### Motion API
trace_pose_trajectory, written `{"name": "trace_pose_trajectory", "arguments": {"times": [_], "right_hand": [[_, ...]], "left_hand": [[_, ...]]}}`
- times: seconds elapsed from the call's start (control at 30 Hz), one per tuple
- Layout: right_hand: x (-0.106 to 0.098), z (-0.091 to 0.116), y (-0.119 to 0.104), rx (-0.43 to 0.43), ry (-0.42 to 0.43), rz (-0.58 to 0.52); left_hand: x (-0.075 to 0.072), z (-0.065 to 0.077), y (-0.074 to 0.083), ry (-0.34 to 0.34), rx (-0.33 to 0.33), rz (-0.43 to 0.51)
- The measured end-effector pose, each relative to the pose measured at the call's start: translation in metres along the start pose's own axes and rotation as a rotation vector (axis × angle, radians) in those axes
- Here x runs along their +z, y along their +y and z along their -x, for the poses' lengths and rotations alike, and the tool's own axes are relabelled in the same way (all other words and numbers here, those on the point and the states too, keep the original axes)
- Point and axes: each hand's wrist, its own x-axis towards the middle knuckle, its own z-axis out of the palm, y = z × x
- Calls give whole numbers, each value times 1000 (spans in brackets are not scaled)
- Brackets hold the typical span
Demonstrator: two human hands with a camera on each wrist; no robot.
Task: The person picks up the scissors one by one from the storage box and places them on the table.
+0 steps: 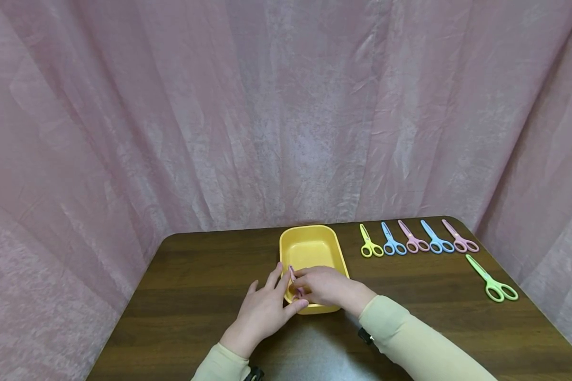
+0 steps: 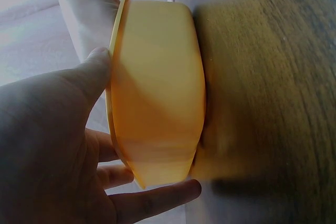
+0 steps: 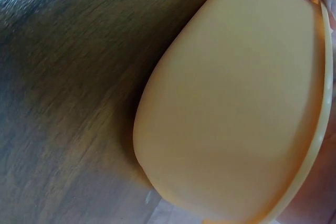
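Note:
A yellow plastic tub (image 1: 312,256) stands on the brown table in the head view. My right hand (image 1: 328,286) reaches into its near end and pinches a pair of pink scissors (image 1: 292,273) along the left wall. Fingers cover part of the scissors' handles. At the tub's near left corner, my left hand (image 1: 263,313) has its fingers spread along the rim. From the left wrist view, the left hand (image 2: 58,135) touches the rim of the tub (image 2: 157,77) with its thumb. The tub's side (image 3: 231,98) fills most of the right wrist view and hides the right hand's grip.
Right of the tub, a back row of scissors holds a yellow pair (image 1: 369,244), blue pairs (image 1: 392,242) (image 1: 437,241) and pink pairs (image 1: 413,241) (image 1: 459,239). Green scissors (image 1: 491,281) lie nearer the right edge of the table (image 1: 195,280). Behind hangs a pink curtain (image 1: 286,116).

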Motion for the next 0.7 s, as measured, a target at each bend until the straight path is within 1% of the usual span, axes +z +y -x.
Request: {"name": "trace_pose_trajectory", "arguments": {"times": [0.17, 0.4, 0.53, 0.7], "right_hand": [[1, 1, 2, 21, -17, -15], [2, 0, 2, 54, -35, -21], [4, 1, 2, 69, -22, -12], [4, 3, 2, 84, 16, -5]], "left_hand": [[-2, 2, 1, 4, 4, 4], [1, 1, -1, -15, -3, 12], [1, 0, 0, -13, -3, 8], [-1, 1, 2, -8, -2, 11]]}}
